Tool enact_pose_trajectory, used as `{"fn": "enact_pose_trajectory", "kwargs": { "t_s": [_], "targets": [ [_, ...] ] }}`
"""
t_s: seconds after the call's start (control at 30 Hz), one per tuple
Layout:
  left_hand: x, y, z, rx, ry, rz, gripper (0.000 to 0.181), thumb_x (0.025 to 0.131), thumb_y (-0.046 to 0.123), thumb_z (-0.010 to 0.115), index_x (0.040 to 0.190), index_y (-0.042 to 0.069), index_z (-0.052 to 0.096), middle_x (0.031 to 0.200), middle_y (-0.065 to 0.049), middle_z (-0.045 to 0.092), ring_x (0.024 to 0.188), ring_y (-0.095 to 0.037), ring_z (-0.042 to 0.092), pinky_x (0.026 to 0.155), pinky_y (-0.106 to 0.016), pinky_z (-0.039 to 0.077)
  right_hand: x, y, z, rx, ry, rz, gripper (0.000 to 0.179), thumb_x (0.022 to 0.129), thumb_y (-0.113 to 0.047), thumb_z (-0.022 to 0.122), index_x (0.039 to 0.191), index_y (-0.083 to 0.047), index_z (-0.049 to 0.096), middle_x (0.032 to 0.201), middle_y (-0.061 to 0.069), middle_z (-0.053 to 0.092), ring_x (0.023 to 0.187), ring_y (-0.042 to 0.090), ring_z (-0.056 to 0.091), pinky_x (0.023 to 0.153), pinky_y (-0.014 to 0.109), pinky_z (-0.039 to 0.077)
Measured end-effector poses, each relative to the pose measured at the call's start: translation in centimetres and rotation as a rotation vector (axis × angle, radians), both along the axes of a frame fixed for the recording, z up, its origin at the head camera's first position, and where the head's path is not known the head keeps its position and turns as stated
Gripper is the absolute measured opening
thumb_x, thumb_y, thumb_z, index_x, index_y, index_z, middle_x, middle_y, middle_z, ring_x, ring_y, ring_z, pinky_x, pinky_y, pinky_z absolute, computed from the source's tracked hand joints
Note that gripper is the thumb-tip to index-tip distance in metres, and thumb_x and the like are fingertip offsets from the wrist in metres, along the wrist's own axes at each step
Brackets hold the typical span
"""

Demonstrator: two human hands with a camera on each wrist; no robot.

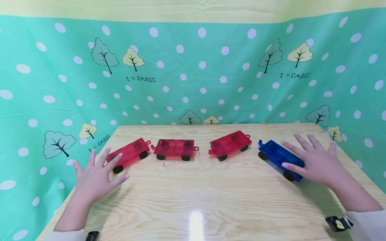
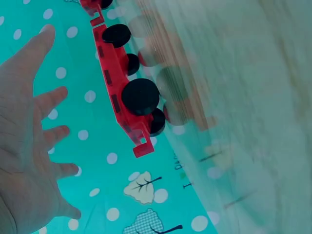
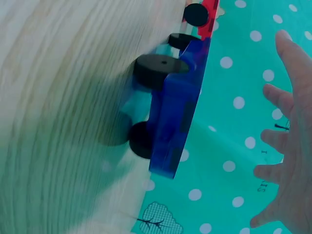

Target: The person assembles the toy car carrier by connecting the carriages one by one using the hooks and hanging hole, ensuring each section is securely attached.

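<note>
My left hand point(image 1: 95, 179), fingers spread, is held over the near end of the leftmost red toy wagon point(image 1: 132, 152). In the left wrist view that wagon point(image 2: 114, 73) stands apart from the splayed fingers. My right hand point(image 1: 319, 164) spreads over the right end of a blue toy wagon point(image 1: 275, 154), covering part of it. The right wrist view shows a gap between the palm and the blue wagon point(image 3: 178, 112). Between the hands stand two more red toy wagons, a middle-left one point(image 1: 174, 148) and a tilted one point(image 1: 230, 144). All have black wheels and end couplings.
The wagons stand in a loose row on a light wooden table point(image 1: 169, 197). A green dotted cloth point(image 1: 211, 77) with printed trees hangs behind the table and along its sides. Tiny specks lie near the wagons.
</note>
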State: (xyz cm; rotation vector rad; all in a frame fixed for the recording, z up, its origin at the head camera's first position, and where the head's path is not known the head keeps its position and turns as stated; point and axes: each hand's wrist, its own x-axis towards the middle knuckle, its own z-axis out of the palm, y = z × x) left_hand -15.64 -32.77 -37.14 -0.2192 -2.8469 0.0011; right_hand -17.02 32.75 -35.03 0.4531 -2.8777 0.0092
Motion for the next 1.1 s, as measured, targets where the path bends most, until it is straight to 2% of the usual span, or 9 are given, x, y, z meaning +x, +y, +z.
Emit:
{"fn": "enact_pose_trajectory", "kwargs": {
  "t_s": [0.1,0.3,0.53,0.77,0.8,0.9,1.0,1.1],
  "targets": [
    [0.0,0.3,0.1,0.005,-0.006,-0.002,0.087,0.081,0.075,0.056,0.147,0.020,0.043,0.155,-0.019,0.026,0.142,-0.051,-0.005,0.091,-0.073,-0.025,0.0,-0.5,0.1,-0.010,-0.003,0.012,0.080,0.085,-0.064,0.062,0.152,-0.028,0.035,0.156,0.023,0.023,0.142,0.053,0.004,0.090,0.081,-0.015],
    [0.2,0.9,0.3,0.046,0.005,-0.025,0.087,0.081,0.073,0.059,0.148,0.021,0.042,0.157,-0.016,0.024,0.144,-0.049,-0.006,0.092,-0.074,-0.024,0.0,-1.7,0.3,-0.043,0.011,0.059,0.079,0.085,-0.062,0.064,0.151,-0.028,0.036,0.155,0.022,0.027,0.141,0.052,0.012,0.090,0.085,-0.004],
    [0.0,1.4,0.4,0.109,0.100,-0.077,0.083,0.080,0.065,0.066,0.145,0.018,0.047,0.153,-0.018,0.029,0.144,-0.045,0.006,0.097,-0.076,-0.016,-0.4,-3.1,0.2,-0.113,0.058,0.160,0.077,0.083,-0.052,0.072,0.148,-0.024,0.043,0.152,0.024,0.031,0.138,0.051,0.025,0.100,0.079,0.005],
    [-0.1,1.9,0.4,0.203,0.179,-0.117,0.078,0.078,0.057,0.073,0.141,0.015,0.053,0.150,-0.019,0.034,0.140,-0.044,0.020,0.103,-0.075,-0.009,-0.9,-4.7,0.1,-0.180,0.106,0.256,0.069,0.082,-0.045,0.076,0.142,-0.020,0.051,0.149,0.024,0.036,0.134,0.049,0.031,0.102,0.075,0.018],
    [-0.2,1.9,0.4,0.224,0.193,-0.129,0.077,0.077,0.055,0.075,0.139,0.015,0.054,0.149,-0.019,0.035,0.138,-0.044,0.023,0.104,-0.074,-0.007,-1.0,-4.9,0.0,-0.193,0.114,0.273,0.068,0.082,-0.044,0.076,0.141,-0.020,0.052,0.148,0.024,0.038,0.133,0.049,0.032,0.102,0.074,0.021],
    [-0.3,2.1,0.4,0.295,0.253,-0.180,0.073,0.074,0.047,0.080,0.134,0.011,0.060,0.143,-0.020,0.041,0.130,-0.045,0.032,0.106,-0.071,0.009,-1.2,-5.6,-0.1,-0.228,0.137,0.312,0.067,0.081,-0.042,0.078,0.139,-0.019,0.054,0.147,0.024,0.040,0.130,0.049,0.036,0.101,0.069,0.028],
    [-0.4,2.3,0.3,0.367,0.293,-0.219,0.068,0.071,0.038,0.084,0.128,0.007,0.064,0.139,-0.021,0.046,0.125,-0.046,0.036,0.097,-0.068,0.022,-1.3,-6.4,-0.2,-0.254,0.165,0.340,0.067,0.078,-0.038,0.081,0.137,-0.017,0.057,0.145,0.022,0.043,0.128,0.047,0.040,0.097,0.065,0.036],
    [-0.5,2.5,0.3,0.421,0.297,-0.238,0.065,0.070,0.032,0.085,0.126,0.005,0.065,0.136,-0.021,0.048,0.123,-0.046,0.037,0.090,-0.067,0.026,-1.3,-7.3,-0.3,-0.286,0.164,0.355,0.066,0.077,-0.035,0.082,0.135,-0.016,0.059,0.146,0.019,0.044,0.129,0.044,0.041,0.095,0.065,0.039]
  ]
}}
